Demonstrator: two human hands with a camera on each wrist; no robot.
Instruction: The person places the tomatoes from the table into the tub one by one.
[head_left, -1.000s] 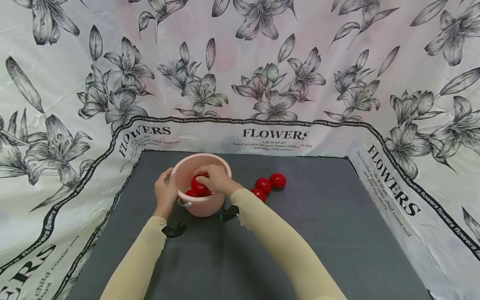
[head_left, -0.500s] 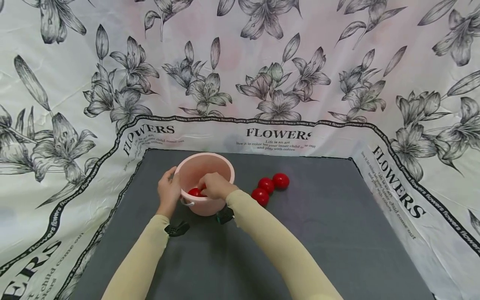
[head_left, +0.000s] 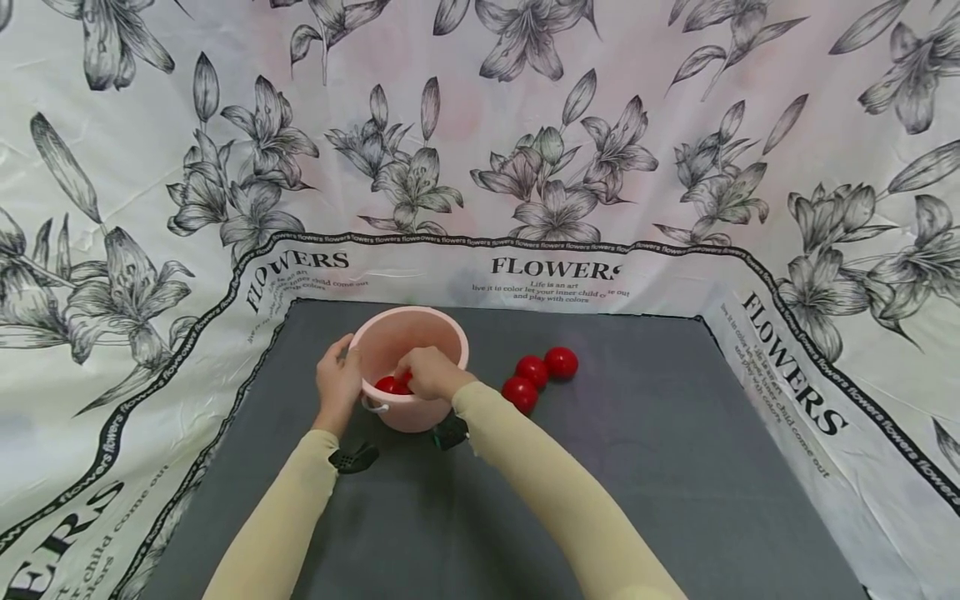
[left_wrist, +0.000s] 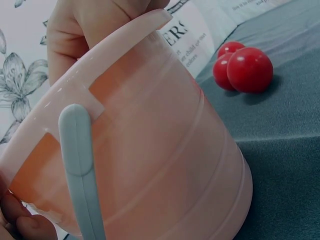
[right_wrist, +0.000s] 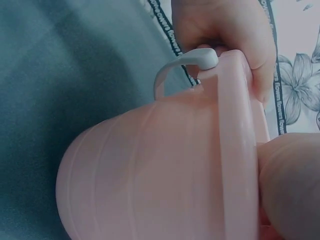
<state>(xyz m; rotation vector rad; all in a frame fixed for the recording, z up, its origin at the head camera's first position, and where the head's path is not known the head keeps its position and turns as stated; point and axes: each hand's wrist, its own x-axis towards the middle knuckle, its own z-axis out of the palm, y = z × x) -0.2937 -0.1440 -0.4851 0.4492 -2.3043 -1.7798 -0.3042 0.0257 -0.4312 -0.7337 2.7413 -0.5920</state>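
A pink bucket (head_left: 408, 412) with a pale handle (left_wrist: 80, 160) stands on the dark grey table. My left hand (head_left: 337, 385) grips its rim on the left side, thumb over the edge. Reaching over the near right rim, my right hand (head_left: 431, 372) is down inside the bucket, its fingertips at the red balls (head_left: 391, 385) in there. The bucket wall and the back of the hand hide most of those fingers, and I cannot tell whether they hold a ball. In the right wrist view the right hand (right_wrist: 292, 182) overlaps the rim.
To the right of the bucket, three shiny red balls (head_left: 532, 372) lie in a slanting row on the table (head_left: 637, 475). A white flower-printed cloth (head_left: 555, 200) rises behind and at both sides of the table.
My right hand has gone deeper into the bucket, taking the red ball it held down from near the rim. My left hand keeps its grip on the rim.
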